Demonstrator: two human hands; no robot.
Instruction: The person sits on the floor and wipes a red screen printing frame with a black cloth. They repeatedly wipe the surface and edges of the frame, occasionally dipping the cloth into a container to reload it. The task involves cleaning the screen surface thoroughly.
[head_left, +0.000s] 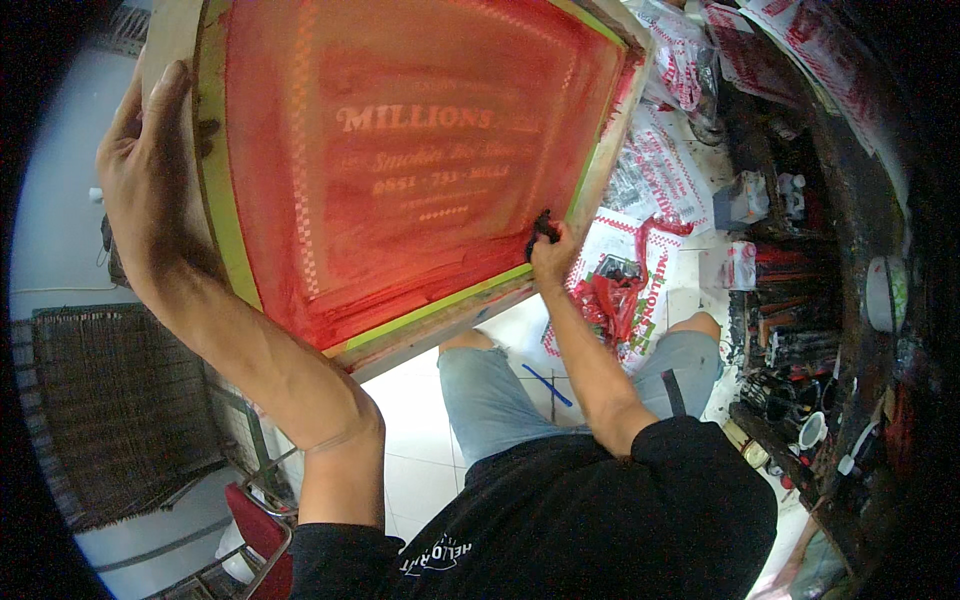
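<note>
A screen printing frame (pixel 440 230), with red-stained mesh, a yellow-green taped border and pale lettering in the mesh, is tilted up in front of me. My left hand (pixel 150 140) grips its left wooden edge, the thumb on the near face and the other fingers partly hidden behind. At the lower right corner of the mesh, my right hand (pixel 552 255) is closed on a crumpled black rag (pixel 541 232), which presses against the red surface. Darker wet-looking red streaks run along the mesh's lower edge.
Printed plastic sheets and red-stained scraps (pixel 615 300) lie on the white tiled floor (pixel 415 430) to the right. A cluttered dark shelf (pixel 790 330) holds bottles, tape and tools. A dark slatted rack (pixel 120 410) and a red chair (pixel 262 530) stand at left.
</note>
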